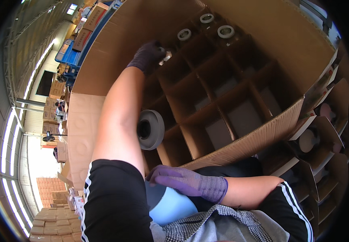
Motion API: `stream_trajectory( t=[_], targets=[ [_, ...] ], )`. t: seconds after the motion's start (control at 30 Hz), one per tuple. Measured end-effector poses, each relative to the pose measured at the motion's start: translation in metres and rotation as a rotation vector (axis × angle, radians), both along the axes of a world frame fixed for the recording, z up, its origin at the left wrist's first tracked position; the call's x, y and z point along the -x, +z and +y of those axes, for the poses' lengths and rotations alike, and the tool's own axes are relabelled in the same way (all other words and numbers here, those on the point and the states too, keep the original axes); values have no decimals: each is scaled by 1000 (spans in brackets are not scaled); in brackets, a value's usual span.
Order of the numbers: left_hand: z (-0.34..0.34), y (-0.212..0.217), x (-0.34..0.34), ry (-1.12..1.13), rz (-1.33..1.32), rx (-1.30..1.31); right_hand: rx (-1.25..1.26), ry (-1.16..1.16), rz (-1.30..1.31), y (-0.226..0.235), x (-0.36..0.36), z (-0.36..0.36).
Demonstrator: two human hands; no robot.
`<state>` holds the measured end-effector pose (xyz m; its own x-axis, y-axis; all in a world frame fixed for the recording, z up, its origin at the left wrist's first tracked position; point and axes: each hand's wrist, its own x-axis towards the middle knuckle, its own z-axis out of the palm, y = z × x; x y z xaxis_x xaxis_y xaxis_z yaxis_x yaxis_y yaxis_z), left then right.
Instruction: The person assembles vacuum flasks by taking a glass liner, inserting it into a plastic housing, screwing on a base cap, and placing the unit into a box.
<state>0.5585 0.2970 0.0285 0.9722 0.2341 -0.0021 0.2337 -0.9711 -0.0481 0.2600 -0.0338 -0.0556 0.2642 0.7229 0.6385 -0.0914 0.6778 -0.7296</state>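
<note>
My left hand (147,56), in a dark purple glove, reaches into a far cell of a large cardboard box with dividers (263,133). Its fingers are closed on a small pale object (166,55); what it is I cannot tell. Three round white-rimmed tops (184,34) (206,18) (225,31) sit in the cells just beyond. My right hand (186,181), in a lighter purple glove, lies flat on a light blue rounded container (170,205) held against my body. A grey round piece with a dark centre (151,129) sits right beside my left forearm.
Several small open cardboard cartons (323,133) stand at the right, one holding a pale round item (308,140). Stacks of boxes (49,193) fill the hall at the left. Blue bins and cartons (71,50) stand beyond the big box's far flap.
</note>
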Motion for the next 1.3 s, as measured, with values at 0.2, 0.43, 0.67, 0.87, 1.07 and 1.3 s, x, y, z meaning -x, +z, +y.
stream_trajectory(
  t=[0.2,0.43,0.67,0.87,1.07,1.3],
  targets=[
    [-1,144,98,-102,-453,486,355,282,411,31,-18,-28],
    [-48,171,337,79,-555,1381,229,-149,660,41,-62,-52],
    [-214,127,426,165,-575,1188,85,-305,68,70,-53,-110],
    [-264,151,444,-263,-668,779,437,-235,519,53,-14,-156],
    [-278,177,431,-522,-592,458,221,83,813,64,-12,-165],
    [-242,133,478,-238,-704,1053,234,23,736,56,-23,-191]
  ],
)
